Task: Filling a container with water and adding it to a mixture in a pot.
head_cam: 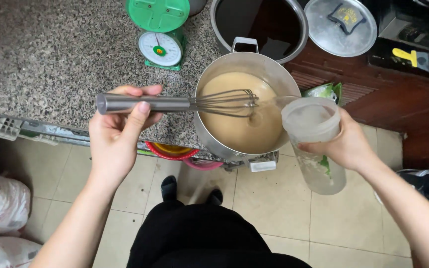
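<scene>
A: Why does the left hand (116, 130) carry the steel balloon whisk with its long round handle (175, 103) lying flat across the middle of the frame?

B: Its fingers are clenched around the handle, thumb laid on top, and that grip seems to keep the wire head level just over the pale tan batter (242, 116) in the round steel pot (274, 74), right of centre. Held so, the wires look set to work the surface while liquid comes in beside them.

A: And the right hand (346, 144)?

B: It is grasping a clear plastic cup (311, 121), tipped toward the pot so its mouth faces the batter. A thin clear stream appears to run from the rim into the pot next to the whisk head. The tilt is slight, likely to keep the flow slow.

A: Where does the pot stand?

B: On the speckled grey granite counter (50, 59), at its front edge near the person, presumably for easy reach with both hands.

A: Anything beside it?

B: A green dial kitchen scale (160, 37) at upper centre, a larger dark steel pot (259, 22) behind, and a round metal lid (341, 25) at upper right.
</scene>
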